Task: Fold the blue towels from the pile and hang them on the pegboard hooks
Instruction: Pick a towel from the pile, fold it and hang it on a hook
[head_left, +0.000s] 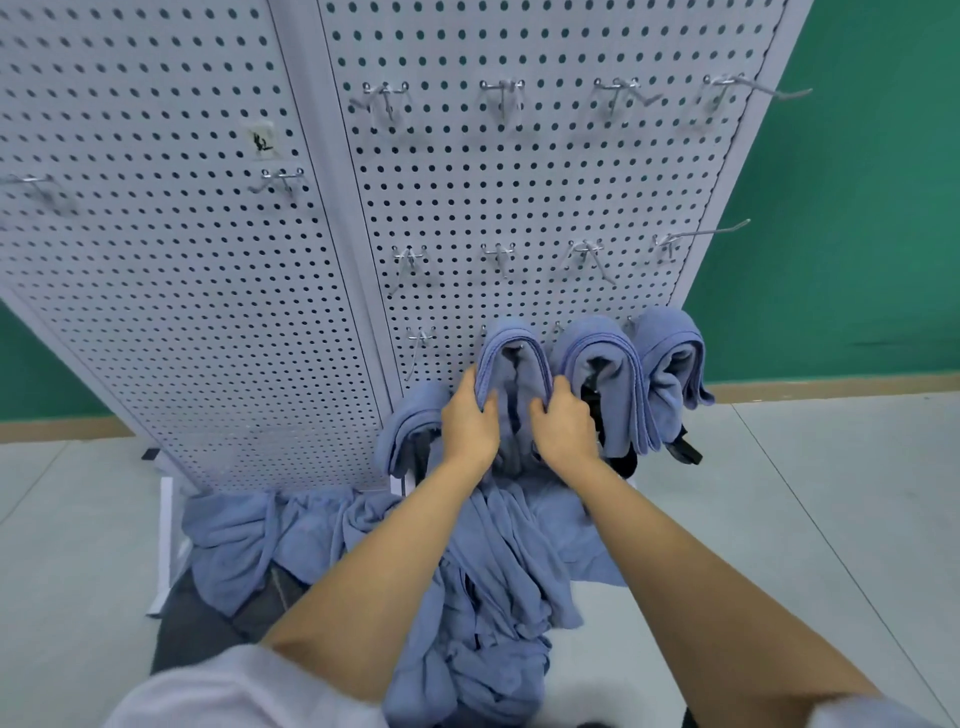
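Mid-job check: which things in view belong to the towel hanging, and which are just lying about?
Job: folded towel, gripped by left hand and right hand; middle hung towel; rightmost hung towel; towel pile; pegboard; empty hook.
Lying about: black straps under the hung towels; paper label; green wall.

A folded blue cloth towel (511, 353) hangs on the white perforated metal pegboard (519, 208), left of two other folded towels (597, 358); the crumpled blue towel pile (493, 561) lies below
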